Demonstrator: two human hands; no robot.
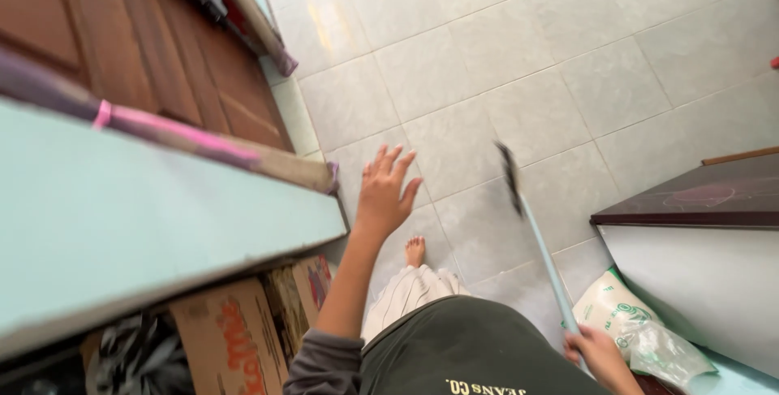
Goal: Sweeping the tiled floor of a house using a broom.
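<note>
Far left, a wooden door (138, 46), brown, behind a pale blue desk (138, 224) with a worn edge and a strip of pink and purple cloth (174, 131) along its back. Under the desk, a brown cardboard box (231, 338) with red marks, beside a crumpled dark bag (134, 358). Next, the left hand (385, 192), lifted in the air over the floor, just past the corner of the desk, palm down, fingers spread wide, holding nothing and touching nothing. Grey sleeve (324, 366) pushed up near the elbow. Below the hand, one bare foot (415, 250) on the pale tiled floor (519, 62), with striped trousers (410, 293) and a dark green shirt (462, 346) at the bottom. In the middle, a long thin stick with a light blue handle (545, 261), slanting up from lower right, its dark tip (510, 177) blurred and low over the tiles; cannot tell if touching them. Lower right, the right hand (596, 354), grip closed around the bottom end of the blue handle. Just beside that hand, a white plastic bag (629, 322) with green print, crumpled, leaning against a white cabinet (698, 281). On top of the cabinet, a dark brown shiny slab (698, 200). Far right edge, two small red bits (775, 25), too small to tell.
</note>
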